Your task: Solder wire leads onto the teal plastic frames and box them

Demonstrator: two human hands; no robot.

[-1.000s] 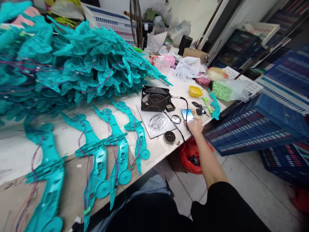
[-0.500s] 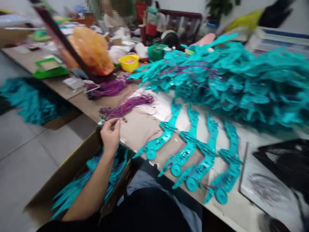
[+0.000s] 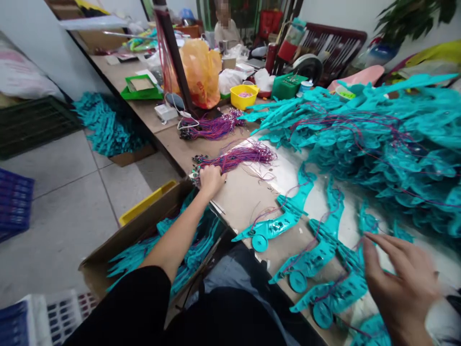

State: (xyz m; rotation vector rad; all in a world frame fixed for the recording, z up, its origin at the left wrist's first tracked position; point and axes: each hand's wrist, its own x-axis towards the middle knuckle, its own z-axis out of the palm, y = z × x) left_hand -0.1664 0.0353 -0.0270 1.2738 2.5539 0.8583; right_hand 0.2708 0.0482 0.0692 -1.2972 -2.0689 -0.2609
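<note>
My left hand (image 3: 212, 180) rests at the dark-ended side of a bundle of purple and red wires (image 3: 239, 157), its fingers curled down; what they pinch is hidden. My right hand (image 3: 405, 276) hovers over the right-hand teal plastic parts, thumb and fingers apart, holding nothing. Several long teal parts with round discs lie in a row on the table, among them one at the left (image 3: 284, 216) and one beside it (image 3: 317, 250). Thin wires run along them. The right hand partly covers the parts at the row's right end.
A big heap of teal parts (image 3: 389, 139) fills the table's right back. Behind the bundle are more wires (image 3: 212, 127), a yellow bowl (image 3: 244, 97) and an orange bag (image 3: 200, 72). A cardboard box (image 3: 104, 254) of teal parts stands below the left edge. A person (image 3: 226, 31) sits far back.
The view has turned left. My left hand has moved from the bundle's near end onto its dark ends. My right hand has come into view over the teal parts.
</note>
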